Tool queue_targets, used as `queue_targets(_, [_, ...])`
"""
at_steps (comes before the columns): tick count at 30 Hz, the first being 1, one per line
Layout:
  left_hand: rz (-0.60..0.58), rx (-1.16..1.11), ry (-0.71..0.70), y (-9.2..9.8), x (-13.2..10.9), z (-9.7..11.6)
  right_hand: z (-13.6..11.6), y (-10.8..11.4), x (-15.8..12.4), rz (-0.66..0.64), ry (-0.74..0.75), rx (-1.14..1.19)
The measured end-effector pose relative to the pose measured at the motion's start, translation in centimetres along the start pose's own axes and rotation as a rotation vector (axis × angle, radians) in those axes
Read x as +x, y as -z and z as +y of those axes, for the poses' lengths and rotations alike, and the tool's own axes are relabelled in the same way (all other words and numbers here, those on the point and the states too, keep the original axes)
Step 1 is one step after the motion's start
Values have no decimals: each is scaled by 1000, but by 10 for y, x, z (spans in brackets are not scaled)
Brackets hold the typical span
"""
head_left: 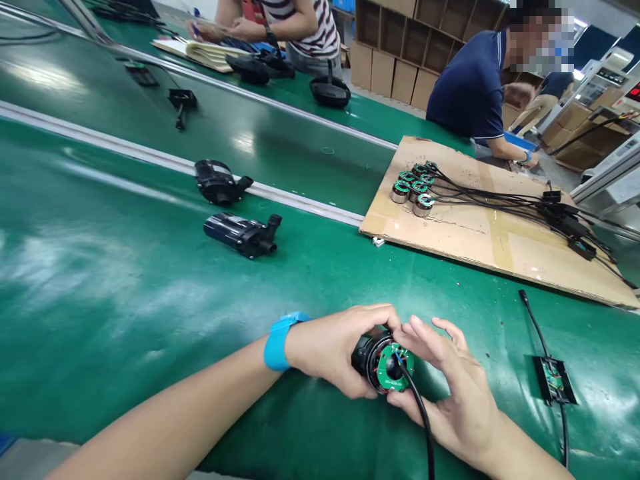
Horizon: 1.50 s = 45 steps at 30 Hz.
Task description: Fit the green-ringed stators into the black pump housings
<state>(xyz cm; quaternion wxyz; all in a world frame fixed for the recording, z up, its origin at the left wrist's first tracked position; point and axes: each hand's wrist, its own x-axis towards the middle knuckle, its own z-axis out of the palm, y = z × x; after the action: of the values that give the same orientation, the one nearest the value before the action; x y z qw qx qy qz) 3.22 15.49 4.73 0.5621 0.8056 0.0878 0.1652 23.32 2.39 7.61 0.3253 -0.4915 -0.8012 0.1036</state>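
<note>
A black cylindrical housing [367, 353] lies in my left hand [330, 347], whose fingers and thumb wrap round it; a blue band is on that wrist. At the housing's open end sits a round green circuit board [389, 373] with a dark central hole. From the board a black cable [425, 427] runs down past the bottom edge of the view. My right hand [455, 387] is at the board's side, its thumb and a fingertip touching the rim from below and above, the other fingers raised.
Two black pumps [240, 235] lie on the green table [125, 287]. Cardboard [450, 233] at the back right bears several wired motor cores [423, 205]. An open black box [555, 381] with a cable lies at the right. Two people work across the table.
</note>
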Motion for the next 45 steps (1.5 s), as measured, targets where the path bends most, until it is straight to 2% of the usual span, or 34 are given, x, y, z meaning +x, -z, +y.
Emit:
queue_targets(4, [19,-36,-5,1,-2,6,1,-1,-2,-41,112,-146])
queue_targets(9, [66,6,-27,-3,-4,11,2,-1,0,17,268,-289])
queue_targets(12, [75,40,44,-6,-1,3,11,-8,1,5,201,-239])
queue_targets(15, [73,1,83,-7,2,-5,22,-18,0,72,107,-106])
queue_targets(17, [58,-33,82,-7,2,-6,26,-25,-2,107,49,-17])
queue_targets(20, [92,-52,77,-8,0,-3,27,-35,-4,71,-19,133])
queue_targets(24, [146,22,83,-11,-3,1,21,-40,-3,75,-26,299])
queue_targets(30, [180,101,114,-16,-5,0,17,-36,-2,84,-32,268])
queue_targets(36, [195,114,22,-16,-12,-5,14,-34,-5,126,-16,250])
queue_targets(41, [188,104,-38,-19,-13,0,11,-34,-6,145,-52,281])
queue_targets(45, [214,104,-17,-8,-12,4,8,-28,-2,133,-64,317])
